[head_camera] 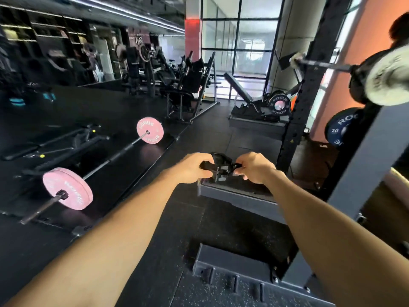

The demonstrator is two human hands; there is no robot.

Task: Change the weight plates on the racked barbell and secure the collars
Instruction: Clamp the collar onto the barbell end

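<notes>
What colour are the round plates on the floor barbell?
Pink round plates, white lettering; head view.

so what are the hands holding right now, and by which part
Both hold one black barbell collar: the left hand grips its left lever end, the right hand pinches its right end.

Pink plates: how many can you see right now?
2, both on the barbell lying on the floor at left: the near pink plate and the far pink plate. More could be hidden outside this view.
</notes>
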